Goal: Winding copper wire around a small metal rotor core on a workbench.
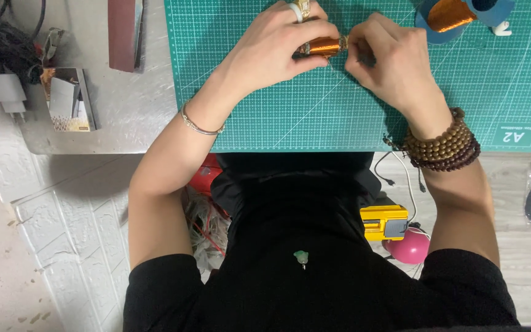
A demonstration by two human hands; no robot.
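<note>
Near edge: yellow tool (383, 222) and pink ball (408, 246) on the floor below the table. On the green mat (314, 117), left hand (265, 52) wraps the copper coil (326, 45), fingers closed on it. Right hand (391, 61) pinches at the coil's right end, likely fine wire, too thin to see. Looks like winding or wire-end work. Next move wants steady tension. Spool (450, 15) beyond.

Two copper coils (326, 45) (one on a spool (450, 15)), one cutting mat (314, 104).
</note>
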